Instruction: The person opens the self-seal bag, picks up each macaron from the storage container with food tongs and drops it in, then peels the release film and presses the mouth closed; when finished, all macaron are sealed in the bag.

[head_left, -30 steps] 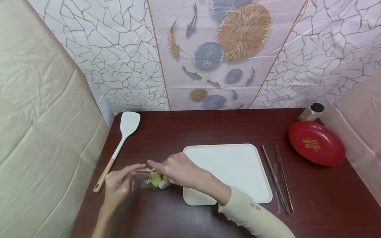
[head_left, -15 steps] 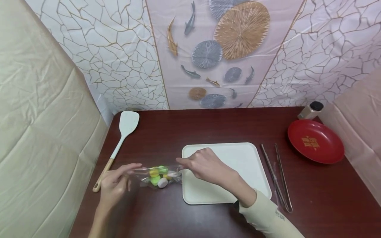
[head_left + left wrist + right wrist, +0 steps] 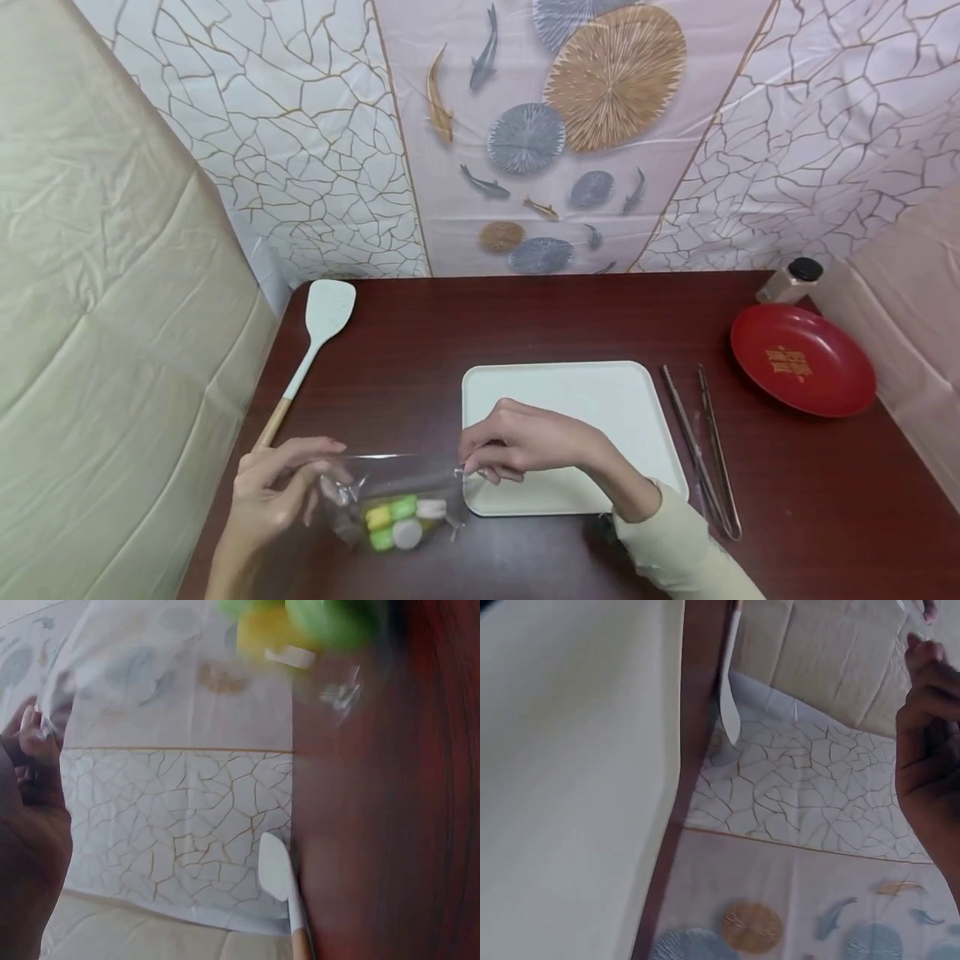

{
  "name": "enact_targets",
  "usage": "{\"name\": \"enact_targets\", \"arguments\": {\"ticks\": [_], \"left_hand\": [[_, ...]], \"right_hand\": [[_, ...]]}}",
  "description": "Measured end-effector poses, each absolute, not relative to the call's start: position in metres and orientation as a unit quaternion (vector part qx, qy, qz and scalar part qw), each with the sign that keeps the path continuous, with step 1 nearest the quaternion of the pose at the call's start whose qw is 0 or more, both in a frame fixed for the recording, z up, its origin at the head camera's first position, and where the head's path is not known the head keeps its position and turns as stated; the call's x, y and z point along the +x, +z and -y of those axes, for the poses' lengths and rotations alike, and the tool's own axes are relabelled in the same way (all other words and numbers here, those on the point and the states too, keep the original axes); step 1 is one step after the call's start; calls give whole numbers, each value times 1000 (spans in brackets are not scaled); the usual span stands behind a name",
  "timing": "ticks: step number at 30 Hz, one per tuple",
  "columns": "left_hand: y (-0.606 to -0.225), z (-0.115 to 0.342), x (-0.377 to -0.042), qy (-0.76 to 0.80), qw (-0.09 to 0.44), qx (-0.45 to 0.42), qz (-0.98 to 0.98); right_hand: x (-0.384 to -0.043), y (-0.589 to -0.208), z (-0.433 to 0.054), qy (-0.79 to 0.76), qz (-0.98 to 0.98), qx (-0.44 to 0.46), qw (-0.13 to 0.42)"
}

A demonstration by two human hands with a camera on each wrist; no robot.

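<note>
A clear plastic bag [image 3: 390, 471] stretches between the two hands, its top edge spanning from one to the other. Yellow, green and pale macarons [image 3: 403, 507] lie together in its lower part; in the left wrist view, blurred green and yellow macarons [image 3: 334, 622] appear at the top. The left hand [image 3: 266, 487] pinches the bag's left upper corner between thumb and fingers. At the opposite corner, the right hand [image 3: 528, 442] pinches the bag with curled fingers, over the left part of a white tray [image 3: 585, 392]. The right wrist view shows those curled fingers [image 3: 930, 697] too.
A white spatula with a wooden handle [image 3: 300, 367] lies at the left, its handle end behind the left hand. Metal tongs [image 3: 716, 467] rest right of the tray. Farther right are a red plate [image 3: 817, 367] and a black-capped jar [image 3: 787, 283] by the side wall.
The hands have moved apart, the right one going right, and the bag has spread out between them. Both hands' latest shift brings the bag and macarons nearer the person.
</note>
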State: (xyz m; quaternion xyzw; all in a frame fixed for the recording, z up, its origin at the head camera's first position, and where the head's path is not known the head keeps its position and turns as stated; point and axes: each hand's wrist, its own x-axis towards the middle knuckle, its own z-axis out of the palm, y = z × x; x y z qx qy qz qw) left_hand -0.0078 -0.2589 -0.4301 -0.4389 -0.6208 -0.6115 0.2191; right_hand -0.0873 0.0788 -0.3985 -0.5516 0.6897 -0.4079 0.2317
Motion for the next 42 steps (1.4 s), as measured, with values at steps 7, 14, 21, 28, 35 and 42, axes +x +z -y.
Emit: {"name": "enact_targets", "arguments": {"ticks": [7,14,21,28,35,42], "left_hand": [[-438,267,-2,-646,104,-526,543],[-462,286,-15,-609,28,-408,680],[-474,293,-56,-492,24,-331,805],[-479,296,-85,-432,-23,-299,851],[-483,297,-109,-330,-16,-243,912],[-496,295,-117,-289,-5,-230,929]], "right_hand": [[-87,-420,-72,-491,-584,-498,413],[-108,-436,-62,-466,-671,-436,378],[-141,-449,-50,-417,-752,-422,288],[-162,-458,-39,-254,-860,-424,126],[-179,-468,-23,-179,-902,-383,84],[-188,-478,-10,-165,-925,-323,113]]}}
